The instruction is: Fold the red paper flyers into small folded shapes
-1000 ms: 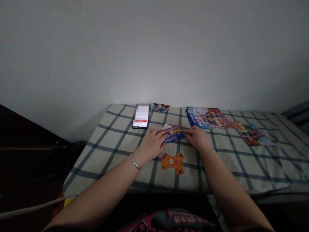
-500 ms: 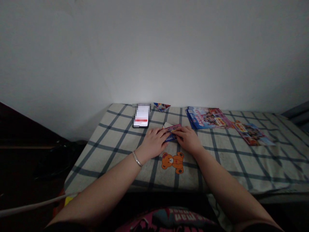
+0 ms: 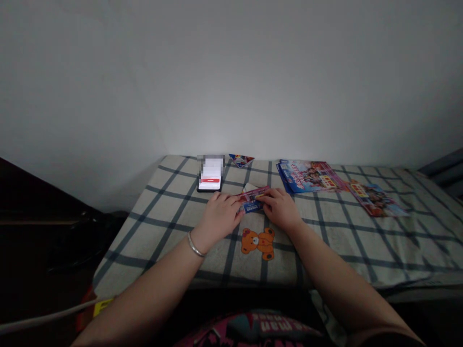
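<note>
A small folded colour-printed paper lies on the checked cloth covering the table. My left hand, with a silver bangle on its wrist, presses on the paper's left end with its fingers bent down. My right hand lies on the paper's right part, fingers curled over it. A white corner of the paper sticks out behind the hands. An orange teddy bear print on the cloth sits just in front of both hands.
A lit phone lies at the back left of the hands. A small folded paper piece sits by the wall. A stack of blue printed leaflets and another leaflet lie to the right. The table's left edge drops into darkness.
My right hand has slid left over the paper, which now looks narrower and more folded. My left hand has shifted slightly left.
</note>
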The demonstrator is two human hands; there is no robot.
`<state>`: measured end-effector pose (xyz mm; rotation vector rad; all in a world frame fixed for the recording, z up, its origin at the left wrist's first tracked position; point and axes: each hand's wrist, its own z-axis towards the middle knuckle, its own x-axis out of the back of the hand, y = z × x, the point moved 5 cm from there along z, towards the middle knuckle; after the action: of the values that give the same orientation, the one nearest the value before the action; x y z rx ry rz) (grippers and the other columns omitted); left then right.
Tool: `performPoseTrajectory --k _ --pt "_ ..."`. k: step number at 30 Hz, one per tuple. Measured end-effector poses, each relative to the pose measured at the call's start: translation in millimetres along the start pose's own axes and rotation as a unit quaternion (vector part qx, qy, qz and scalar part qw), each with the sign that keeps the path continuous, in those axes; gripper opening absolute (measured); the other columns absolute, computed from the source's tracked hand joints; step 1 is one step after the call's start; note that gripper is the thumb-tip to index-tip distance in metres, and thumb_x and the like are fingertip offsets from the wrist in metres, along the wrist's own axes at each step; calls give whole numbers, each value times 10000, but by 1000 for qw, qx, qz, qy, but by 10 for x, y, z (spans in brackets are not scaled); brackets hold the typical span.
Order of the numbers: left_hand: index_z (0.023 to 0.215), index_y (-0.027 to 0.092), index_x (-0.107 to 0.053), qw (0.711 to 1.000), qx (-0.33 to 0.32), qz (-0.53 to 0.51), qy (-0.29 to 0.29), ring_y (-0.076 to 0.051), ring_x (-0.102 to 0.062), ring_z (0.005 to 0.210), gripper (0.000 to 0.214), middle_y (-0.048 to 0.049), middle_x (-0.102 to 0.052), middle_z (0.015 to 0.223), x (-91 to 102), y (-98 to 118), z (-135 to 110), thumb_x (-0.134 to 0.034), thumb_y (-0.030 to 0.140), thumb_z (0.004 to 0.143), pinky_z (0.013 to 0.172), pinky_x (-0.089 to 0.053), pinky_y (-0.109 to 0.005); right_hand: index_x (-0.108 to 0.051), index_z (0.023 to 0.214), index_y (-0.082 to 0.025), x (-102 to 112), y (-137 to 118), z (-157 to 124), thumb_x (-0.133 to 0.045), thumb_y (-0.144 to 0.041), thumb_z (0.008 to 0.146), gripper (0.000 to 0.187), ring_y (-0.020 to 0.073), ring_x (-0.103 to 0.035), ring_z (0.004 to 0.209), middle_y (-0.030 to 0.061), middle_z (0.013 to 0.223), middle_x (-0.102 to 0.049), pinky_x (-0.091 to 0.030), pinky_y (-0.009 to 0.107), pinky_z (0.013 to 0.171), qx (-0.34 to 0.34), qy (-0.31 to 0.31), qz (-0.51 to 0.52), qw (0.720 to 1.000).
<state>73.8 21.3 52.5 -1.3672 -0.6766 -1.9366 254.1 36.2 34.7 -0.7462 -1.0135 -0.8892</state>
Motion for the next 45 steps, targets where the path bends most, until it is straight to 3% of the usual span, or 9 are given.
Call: performPoseTrajectory --k 7,12,19,22,28,31,39,45 --pt "1125 213 -653 1000 -9 -9 -15 -232 -575 1045 253 -49 -664 1177 14 -42 -20 -534 318 928 896 -380 -396 -669 1195 -238 15 -149 -19 -569 -228 860 350 247 -552 1047 79 1115 -647 -457 401 916 95 -14 28 995" --pt "1109 235 -670 1000 -4 -3 -20 -227 -580 1030 238 -42 -678 1122 26 -51 -23 -532 317 934 893 -374 -404 -690 1159 -254 24 -163 2 -581 -208 836 345 242 -556 1030 76 1101 -644 -451 398 918 67 -12 22 997" --pt "942 190 -713 1000 -9 14 -12 -229 -599 942 207 -57 -702 945 112 -37 -19 -526 277 927 878 -364 -424 -705 1091 -244 59 -143 6 -543 -215 855 287 252 -560 1035 71 1109 -655 -451 397 903 25 -8 4 1000" --pt "979 180 -706 1000 -14 15 -14 -229 -608 927 217 -68 -702 925 115 -21 -21 -520 280 929 860 -371 -415 -685 1108 -210 55 -147 10 -545 -250 867 281 260 -555 1043 89 1122 -655 -445 413 915 24 -7 3 1000" --pt "1143 167 -636 999 -16 43 -18 -249 -581 963 303 -92 -665 1010 45 -13 -32 -555 356 921 878 -376 -412 -619 1256 -252 -15 -274 16 -580 -335 865 402 265 -524 1091 83 1186 -619 -430 439 948 115 -42 38 992" --pt "1255 210 -567 998 -29 48 -18 -257 -547 1017 386 -89 -620 1119 1 0 -37 -584 373 905 883 -379 -411 -630 1250 -244 -3 -254 22 -583 -300 854 402 266 -520 1098 82 1197 -617 -429 436 957 98 -38 36 994" --pt "1227 253 -588 998 -27 50 -20 -259 -520 1001 354 -79 -600 1091 -23 6 -25 -596 381 898 862 -400 -410 -719 1089 -262 83 -62 13 -545 -241 870 281 255 -565 1041 64 1101 -671 -430 419 930 8 -13 -3 1000" --pt "1034 192 -692 1000 0 17 2 -226 -579 926 248 -76 -660 978 -20 -68 2 -508 333 947 856 -426 -406 -754 945 -224 123 172 -17 -535 -234 864 234 250 -592 964 78 1029 -702 -447 400 863 -66 -6 -43 997"
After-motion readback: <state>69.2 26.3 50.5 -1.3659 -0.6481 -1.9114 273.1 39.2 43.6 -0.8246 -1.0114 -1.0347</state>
